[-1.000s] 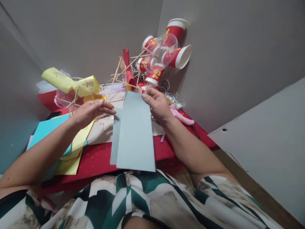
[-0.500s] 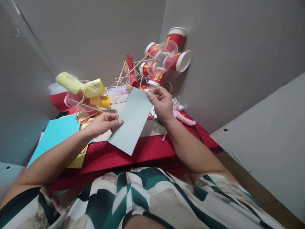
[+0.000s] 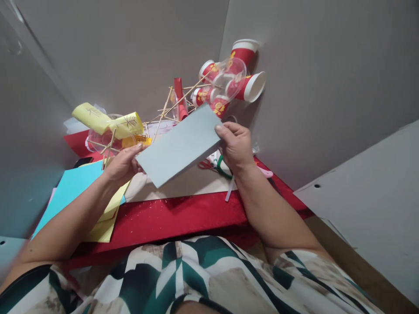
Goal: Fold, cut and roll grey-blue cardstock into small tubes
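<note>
A pale grey-blue sheet of folded-looking paper (image 3: 180,146) is held up over the table, slanting from lower left to upper right. My right hand (image 3: 236,144) pinches its right edge, thumb on top. At the left end my left hand (image 3: 126,163) grips the sheet's corner between thumb and fingers. Beyond the sheet stands a frame of thin wooden sticks (image 3: 163,114). Red paper cups (image 3: 242,87) sit around a clear plastic disc behind my right hand. Close to my left hand are yellow paper rolls (image 3: 126,124) on another stick stand.
Turquoise paper (image 3: 70,185) and yellow sheets (image 3: 101,231) lie at the left. Green-handled scissors (image 3: 224,169), a translucent glue stick (image 3: 229,189) and a pink tool (image 3: 266,172) are near my right wrist. A red cloth (image 3: 183,216) covers the table; grey walls enclose it.
The paper has turned clockwise from steeply upright to a flatter slant. My left hand has moved left and slightly up with its end; my right hand has shifted slightly right.
</note>
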